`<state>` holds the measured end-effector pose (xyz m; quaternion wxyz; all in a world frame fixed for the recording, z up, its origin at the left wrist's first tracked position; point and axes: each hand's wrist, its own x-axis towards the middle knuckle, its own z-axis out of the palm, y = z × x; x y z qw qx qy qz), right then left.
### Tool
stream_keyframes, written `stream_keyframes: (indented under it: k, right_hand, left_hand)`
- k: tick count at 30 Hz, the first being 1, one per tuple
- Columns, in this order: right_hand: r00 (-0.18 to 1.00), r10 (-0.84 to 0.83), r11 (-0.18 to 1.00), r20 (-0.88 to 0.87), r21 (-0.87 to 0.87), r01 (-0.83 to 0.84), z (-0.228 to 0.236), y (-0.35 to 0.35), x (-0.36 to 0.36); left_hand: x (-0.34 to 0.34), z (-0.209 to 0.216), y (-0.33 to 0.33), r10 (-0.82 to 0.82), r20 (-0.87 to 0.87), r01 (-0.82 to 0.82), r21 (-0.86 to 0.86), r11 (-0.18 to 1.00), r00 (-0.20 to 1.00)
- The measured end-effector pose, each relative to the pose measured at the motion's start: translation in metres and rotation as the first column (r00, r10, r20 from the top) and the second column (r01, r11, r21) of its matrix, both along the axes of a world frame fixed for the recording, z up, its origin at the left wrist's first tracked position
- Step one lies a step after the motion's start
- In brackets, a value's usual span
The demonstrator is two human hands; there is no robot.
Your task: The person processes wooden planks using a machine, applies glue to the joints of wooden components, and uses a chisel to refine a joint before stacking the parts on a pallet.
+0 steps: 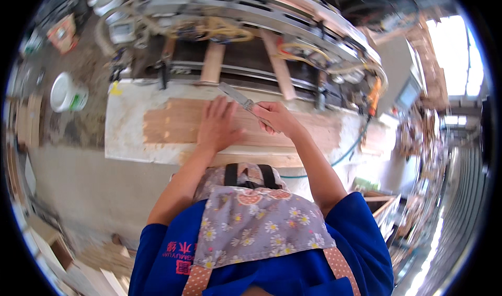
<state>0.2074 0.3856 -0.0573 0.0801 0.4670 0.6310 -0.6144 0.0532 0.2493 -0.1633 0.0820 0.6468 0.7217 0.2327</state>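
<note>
A long brown wooden board (175, 121) with pale patches near its left end lies across the white-topped bench (123, 131). My left hand (218, 124) rests on the board, fingers stretched out and holding nothing. To its right, my right hand (276, 117) is closed around the handle of a putty knife (235, 94). The flat metal blade points up and to the left, past the fingertips of my left hand. I cannot tell whether the blade touches the board. A narrower, lighter strip of wood (261, 160) runs along the bench's near edge.
Beyond the bench stands a long machine (251, 3) with metal rails and yellow hoses; wooden slats (213, 63) lie across its bed. A teal hose (342, 160) curves over the bench's right side. A white bucket (68, 93) stands on the floor at left.
</note>
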Motion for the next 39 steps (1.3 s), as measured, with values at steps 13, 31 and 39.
stream_keyframes:
  k: [13,31,39]
  right_hand:
    - [-0.124,-0.908,0.021,-0.400,-0.339,0.941,-0.058,-0.026,0.263]
    - [-0.491,-0.765,-0.194,-0.417,-0.578,0.793,-0.110,-0.017,0.330]
    - [-0.326,-0.845,-0.268,-0.424,-0.192,0.944,-0.101,-0.058,0.309]
  left_hand:
    - [0.000,0.039,0.061,-0.208,-0.011,0.190,-0.365,0.912,0.978]
    - [-0.026,0.022,0.103,-0.130,0.358,0.367,-0.749,0.552,0.925]
    - [-0.039,0.010,0.089,-0.330,0.016,0.235,-0.735,0.636,0.944]
